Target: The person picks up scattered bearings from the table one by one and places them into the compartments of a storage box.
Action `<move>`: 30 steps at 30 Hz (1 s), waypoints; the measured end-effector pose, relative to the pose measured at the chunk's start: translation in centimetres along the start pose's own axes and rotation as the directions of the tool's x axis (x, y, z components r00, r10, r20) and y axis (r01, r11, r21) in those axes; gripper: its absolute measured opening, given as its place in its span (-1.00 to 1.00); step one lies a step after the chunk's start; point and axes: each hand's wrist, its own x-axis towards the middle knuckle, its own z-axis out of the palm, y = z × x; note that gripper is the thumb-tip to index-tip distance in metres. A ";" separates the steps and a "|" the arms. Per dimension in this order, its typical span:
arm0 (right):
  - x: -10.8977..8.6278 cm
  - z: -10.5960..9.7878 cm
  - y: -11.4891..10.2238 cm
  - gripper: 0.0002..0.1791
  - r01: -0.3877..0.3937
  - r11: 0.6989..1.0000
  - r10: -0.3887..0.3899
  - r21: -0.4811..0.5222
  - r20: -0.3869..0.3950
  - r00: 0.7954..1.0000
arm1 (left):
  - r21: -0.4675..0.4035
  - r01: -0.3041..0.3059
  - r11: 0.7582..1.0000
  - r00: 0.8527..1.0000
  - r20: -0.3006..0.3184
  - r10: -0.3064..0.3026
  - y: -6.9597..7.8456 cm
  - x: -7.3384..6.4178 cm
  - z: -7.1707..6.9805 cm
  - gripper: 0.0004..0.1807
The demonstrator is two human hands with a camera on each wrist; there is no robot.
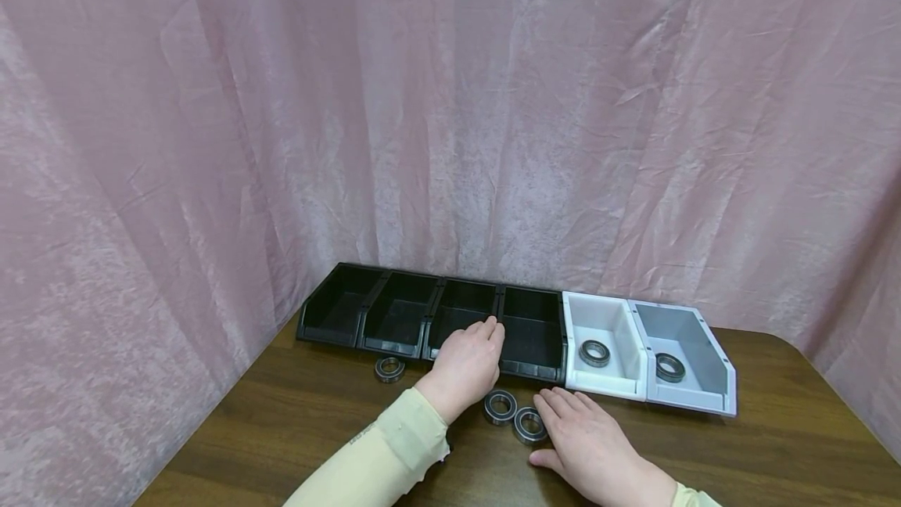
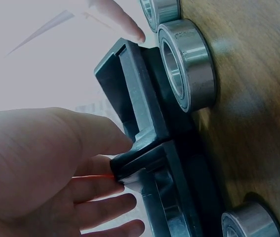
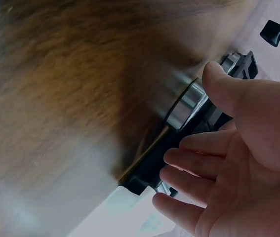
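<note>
My left hand [image 1: 466,362] reaches over the front of the black bins [image 1: 531,372], fingers extended near the divider between two of them. The left wrist view shows its thumb and fingers [image 2: 100,192] around the bin edges, with nothing held. My right hand [image 1: 591,440] is low over the table with its fingers extended, right beside a steel ball bearing [image 1: 529,440]. A second bearing [image 1: 500,422] lies against that one, on the table between the hands. In the right wrist view the right palm [image 3: 263,148] is bare and the thumb overlaps a bearing [image 3: 184,111].
Another bearing [image 1: 389,379] lies before the black bins on the left. To the right in the row stand a white bin [image 1: 608,388] and a grey bin [image 1: 693,404], each with one bearing inside. A pink curtain [image 1: 450,116] hangs behind the wooden table [image 1: 281,413].
</note>
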 end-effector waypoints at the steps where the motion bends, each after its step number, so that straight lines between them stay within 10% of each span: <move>1: 0.1 0.0 0.0 -0.20 -0.003 1.000 0.003 0.005 0.008 1.000 | -0.001 0.001 1.000 1.000 0.002 -0.001 0.0 0.0 0.0 -0.45; 30: 0.9 0.3 -0.3 -0.38 0.014 1.000 -0.014 0.003 -0.005 1.000 | 0.011 0.006 1.000 1.000 0.002 -0.006 0.0 0.0 0.3 -0.44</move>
